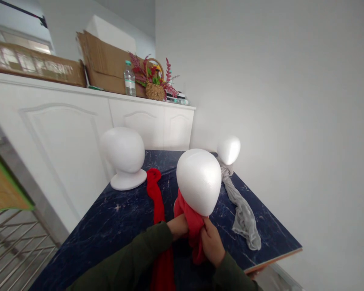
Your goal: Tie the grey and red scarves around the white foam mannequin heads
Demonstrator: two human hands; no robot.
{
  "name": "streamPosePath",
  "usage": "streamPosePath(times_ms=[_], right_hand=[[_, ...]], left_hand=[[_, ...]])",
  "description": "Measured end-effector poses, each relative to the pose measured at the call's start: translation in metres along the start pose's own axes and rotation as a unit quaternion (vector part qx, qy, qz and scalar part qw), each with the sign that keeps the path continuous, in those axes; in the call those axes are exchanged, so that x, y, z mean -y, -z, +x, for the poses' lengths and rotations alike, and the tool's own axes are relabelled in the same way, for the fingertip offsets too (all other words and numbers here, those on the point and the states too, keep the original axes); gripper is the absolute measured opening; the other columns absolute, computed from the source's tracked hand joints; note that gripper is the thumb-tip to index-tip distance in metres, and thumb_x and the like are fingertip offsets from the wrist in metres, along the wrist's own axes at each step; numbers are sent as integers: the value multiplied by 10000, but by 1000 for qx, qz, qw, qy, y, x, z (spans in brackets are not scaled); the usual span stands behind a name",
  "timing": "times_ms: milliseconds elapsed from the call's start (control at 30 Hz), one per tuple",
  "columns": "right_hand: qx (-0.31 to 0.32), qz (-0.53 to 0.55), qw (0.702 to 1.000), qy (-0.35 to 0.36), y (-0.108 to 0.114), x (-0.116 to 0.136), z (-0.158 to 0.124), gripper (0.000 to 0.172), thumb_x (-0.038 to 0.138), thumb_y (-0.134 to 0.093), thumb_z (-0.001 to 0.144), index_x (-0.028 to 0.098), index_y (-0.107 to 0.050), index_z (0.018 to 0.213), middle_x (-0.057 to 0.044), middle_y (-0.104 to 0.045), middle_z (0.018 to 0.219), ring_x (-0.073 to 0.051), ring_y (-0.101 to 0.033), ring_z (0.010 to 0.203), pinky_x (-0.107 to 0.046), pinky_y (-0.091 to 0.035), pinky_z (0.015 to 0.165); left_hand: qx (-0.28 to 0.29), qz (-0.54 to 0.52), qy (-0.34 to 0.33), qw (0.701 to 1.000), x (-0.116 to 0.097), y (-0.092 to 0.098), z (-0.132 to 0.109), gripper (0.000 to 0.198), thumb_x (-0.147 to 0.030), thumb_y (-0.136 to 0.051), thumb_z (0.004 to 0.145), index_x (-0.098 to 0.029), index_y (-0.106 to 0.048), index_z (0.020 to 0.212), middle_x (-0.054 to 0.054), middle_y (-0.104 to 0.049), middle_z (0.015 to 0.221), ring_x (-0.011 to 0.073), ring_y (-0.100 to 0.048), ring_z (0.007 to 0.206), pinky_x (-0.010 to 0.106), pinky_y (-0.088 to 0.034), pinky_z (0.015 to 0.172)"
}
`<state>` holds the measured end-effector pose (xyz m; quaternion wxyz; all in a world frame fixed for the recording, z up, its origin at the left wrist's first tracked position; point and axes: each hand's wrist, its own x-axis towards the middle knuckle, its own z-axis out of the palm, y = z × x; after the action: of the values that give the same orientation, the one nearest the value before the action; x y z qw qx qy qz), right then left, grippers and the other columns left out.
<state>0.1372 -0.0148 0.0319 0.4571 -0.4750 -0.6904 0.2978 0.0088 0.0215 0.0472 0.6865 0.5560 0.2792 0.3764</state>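
A white mannequin head [199, 180] stands in front of me with a coral-red scarf [195, 226] wrapped round its neck and hanging down in front. My right hand [212, 243] is closed on the scarf's right edge, thumb on top, just below the chin. Reaching in from the left, my left hand [178, 227] goes under the scarf's folds at the neck. The scarf hides its fingers, so I cannot tell if they grip. A bright red scarf [159, 206] lies lengthwise on the table, passing under my left forearm.
On the dark blue marbled table [121, 214], a bare white mannequin head [124, 151] stands at left. Another head [229, 149] at back right wears a grey scarf [241, 206] trailing along the table. Behind, a white cabinet [63, 121] carries cardboard boxes, a bottle [129, 79] and a flower basket [155, 91].
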Motion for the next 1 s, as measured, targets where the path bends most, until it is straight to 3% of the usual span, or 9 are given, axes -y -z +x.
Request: streamPosePath(times_ms=[133, 233, 400, 600, 767, 900, 1000], right_hand=[[40, -18, 999, 8, 2, 1, -1, 350, 94, -345, 719, 142, -560, 991, -73, -583, 1000, -186, -510, 953, -330, -368, 887], [97, -61, 993, -1, 7, 8, -3, 310, 150, -504, 657, 133, -572, 958, -83, -563, 1005, -223, -493, 962, -360, -365, 882], [64, -84, 994, -38, 1, 20, -6, 501, 314, -674, 595, 122, -551, 1041, -107, -543, 1038, -254, -490, 962, -384, -375, 866], [90, 38, 988, -117, -4, 10, -4, 363, 372, -681, 597, 133, -614, 861, -46, -598, 807, -195, -543, 758, -317, -436, 696], [159, 162, 957, -180, 0, -3, -6, 242, 293, -667, 611, 119, -595, 764, -1, -568, 633, -113, -496, 538, -238, -380, 511], [142, 134, 967, -164, 3, 0, -7, 205, 267, -651, 628, 132, -590, 769, 20, -540, 593, -99, -468, 491, -226, -357, 473], [81, 44, 987, -131, 6, 4, -6, 148, 287, -620, 652, 145, -587, 682, 19, -498, 565, -113, -457, 512, -236, -357, 482]], left_hand=[[8, -77, 51, 996, -5, -6, 0, 405, -314, -617, 695, -115, -586, 1046, 94, -654, 899, 249, -573, 913, 347, -450, 790], [25, -104, 73, 992, -8, -10, 0, 404, -347, -594, 706, -100, -589, 1026, 112, -653, 891, 246, -585, 887, 355, -451, 785], [36, -117, 113, 986, -14, -6, 0, 396, -379, -526, 745, -106, -591, 1024, 110, -646, 912, 230, -584, 917, 362, -434, 826], [55, -131, 188, 972, -12, 2, 2, 317, -294, -491, 755, -125, -616, 993, 84, -645, 926, 234, -559, 974, 343, -429, 822], [76, -139, 178, 971, -5, -3, 3, 261, -244, -508, 740, -145, -629, 948, 66, -648, 911, 219, -554, 980, 317, -408, 845], [54, -133, 170, 975, -3, -3, 4, 249, -249, -480, 764, -133, -617, 937, 72, -649, 892, 204, -556, 961, 329, -400, 854], [44, -130, 160, 978, -1, 0, 6, 248, -248, -457, 776, -106, -615, 904, 74, -646, 876, 212, -558, 944, 326, -408, 827]])
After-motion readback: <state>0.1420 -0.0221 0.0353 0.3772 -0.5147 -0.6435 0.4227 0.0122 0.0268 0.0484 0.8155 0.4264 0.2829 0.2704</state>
